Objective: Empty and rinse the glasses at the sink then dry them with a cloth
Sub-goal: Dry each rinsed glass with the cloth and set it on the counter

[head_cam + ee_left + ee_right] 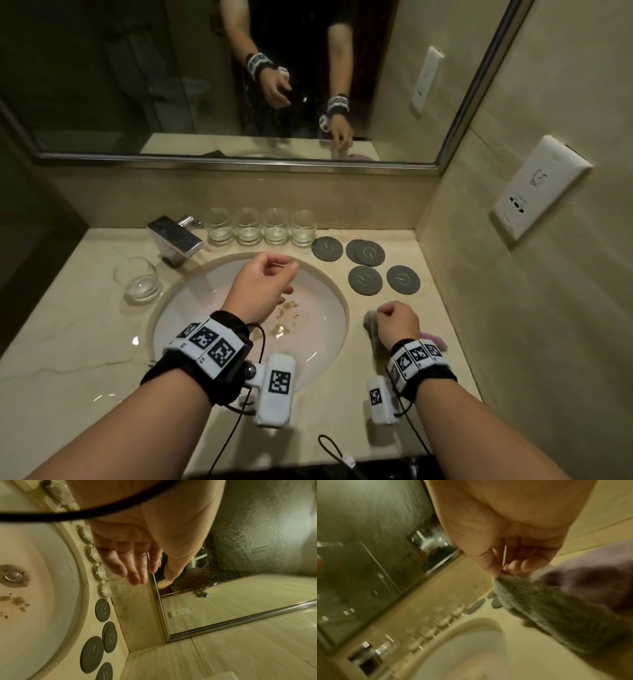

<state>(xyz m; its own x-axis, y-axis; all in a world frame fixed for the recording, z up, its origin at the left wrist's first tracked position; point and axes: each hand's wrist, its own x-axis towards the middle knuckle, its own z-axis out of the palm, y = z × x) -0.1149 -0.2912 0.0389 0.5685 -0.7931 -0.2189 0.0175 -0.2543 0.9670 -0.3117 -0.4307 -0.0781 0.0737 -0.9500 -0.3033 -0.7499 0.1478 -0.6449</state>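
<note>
Right hand (397, 325) pinches cloth (539, 601) edge.

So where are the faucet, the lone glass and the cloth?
faucet (175, 237), head view, flat top of the spout.
lone glass (138, 281), head view, its bowl, left of the sink.
cloth (530, 599), right wrist view, grey pile below the pinching fingertips.

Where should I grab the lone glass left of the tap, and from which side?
Take the lone glass round its side wall, just under the rim, coming from its sink side with the free left hand. It stands upright and apart from the tap, with bare counter around it, so a wrap grip has room. The right hand holds the cloth.
</note>
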